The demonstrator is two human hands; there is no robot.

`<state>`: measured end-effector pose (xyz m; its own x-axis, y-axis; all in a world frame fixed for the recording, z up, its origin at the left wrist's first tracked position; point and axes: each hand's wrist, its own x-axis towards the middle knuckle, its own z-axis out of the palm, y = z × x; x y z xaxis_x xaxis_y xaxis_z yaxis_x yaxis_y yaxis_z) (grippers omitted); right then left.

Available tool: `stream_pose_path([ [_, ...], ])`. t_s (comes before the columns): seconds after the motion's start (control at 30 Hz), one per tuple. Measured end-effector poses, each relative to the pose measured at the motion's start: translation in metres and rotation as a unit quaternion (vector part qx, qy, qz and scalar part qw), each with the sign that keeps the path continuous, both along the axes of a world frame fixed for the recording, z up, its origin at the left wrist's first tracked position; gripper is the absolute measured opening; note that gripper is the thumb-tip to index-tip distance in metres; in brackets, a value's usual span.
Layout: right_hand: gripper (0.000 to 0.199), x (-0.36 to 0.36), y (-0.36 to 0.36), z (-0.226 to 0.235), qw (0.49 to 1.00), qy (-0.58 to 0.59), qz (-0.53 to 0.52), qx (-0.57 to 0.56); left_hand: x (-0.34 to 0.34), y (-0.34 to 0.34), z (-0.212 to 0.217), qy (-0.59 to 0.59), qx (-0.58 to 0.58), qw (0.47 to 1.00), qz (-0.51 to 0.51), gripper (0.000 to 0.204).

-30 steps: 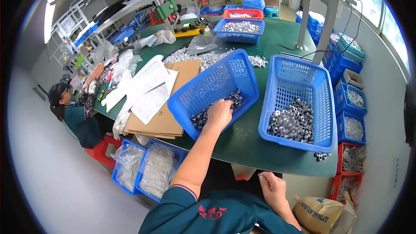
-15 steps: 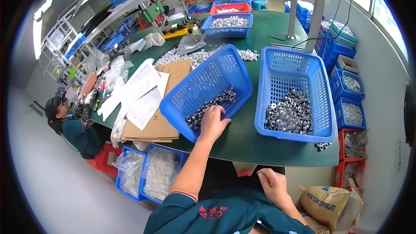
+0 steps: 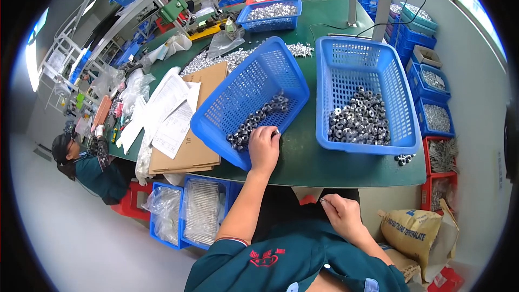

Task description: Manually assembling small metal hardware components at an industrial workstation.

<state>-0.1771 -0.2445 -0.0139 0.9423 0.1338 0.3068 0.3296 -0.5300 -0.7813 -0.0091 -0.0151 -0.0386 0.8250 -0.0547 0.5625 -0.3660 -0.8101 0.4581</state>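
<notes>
A blue perforated basket [image 3: 216, 109] stands askew on the green table, holding small dark ring-shaped metal parts [image 3: 246, 127]. Over its near rim, my left hand [image 3: 263, 150] is closed with one such part pinched at the fingertips. To the right stands a second blue basket [image 3: 406, 100], with a bigger heap of the same ring-shaped parts [image 3: 359, 120]. My right hand [image 3: 344, 217] is held low in front of my body, below the table edge. Its fingers are closed, and a small shiny bit shows at the tips, too small to name.
Cardboard sheets [image 3: 186, 148] and papers [image 3: 174, 121] lie left of the baskets. Loose silvery parts [image 3: 238, 58] spread behind them, near another filled blue basket [image 3: 270, 23]. Filled crates [image 3: 437, 116] are stacked at the right. A co-worker [image 3: 89, 167] sits at the far left.
My left hand has drawn back from among the parts to the basket's near rim, a ring-shaped part now visible in its fingers. My right hand stays closed. The whole view has shifted slightly.
</notes>
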Motion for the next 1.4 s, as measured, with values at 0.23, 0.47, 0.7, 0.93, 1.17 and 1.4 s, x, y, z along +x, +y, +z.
stream_pose_path([
  [0.23, 0.006, -0.003, 0.004, 0.002, 1.000, 0.011, 0.001, 0.000, -0.043, 0.002, 0.020, 0.228, -0.538, 0.789, -0.187, 0.018],
  [0.47, 0.008, -0.003, 0.010, 0.008, 0.999, 0.012, 0.032, 0.004, -0.088, -0.002, 0.022, 0.288, -0.607, 0.700, -0.242, 0.023],
  [0.7, 0.009, 0.001, 0.012, 0.016, 0.999, -0.003, 0.032, 0.012, -0.115, -0.016, 0.024, 0.276, -0.523, 0.768, -0.246, 0.023],
  [0.93, 0.010, 0.002, 0.013, 0.018, 0.999, -0.010, 0.028, 0.024, -0.122, -0.021, 0.015, 0.285, -0.539, 0.738, -0.291, 0.029],
  [1.17, 0.010, 0.005, 0.013, 0.024, 0.999, -0.019, 0.027, 0.029, -0.129, -0.024, 0.025, 0.267, -0.445, 0.808, -0.280, 0.034],
  [1.4, 0.009, 0.013, 0.015, 0.026, 0.999, -0.035, 0.028, 0.017, -0.133, -0.031, 0.027, 0.296, -0.491, 0.756, -0.317, 0.049],
])
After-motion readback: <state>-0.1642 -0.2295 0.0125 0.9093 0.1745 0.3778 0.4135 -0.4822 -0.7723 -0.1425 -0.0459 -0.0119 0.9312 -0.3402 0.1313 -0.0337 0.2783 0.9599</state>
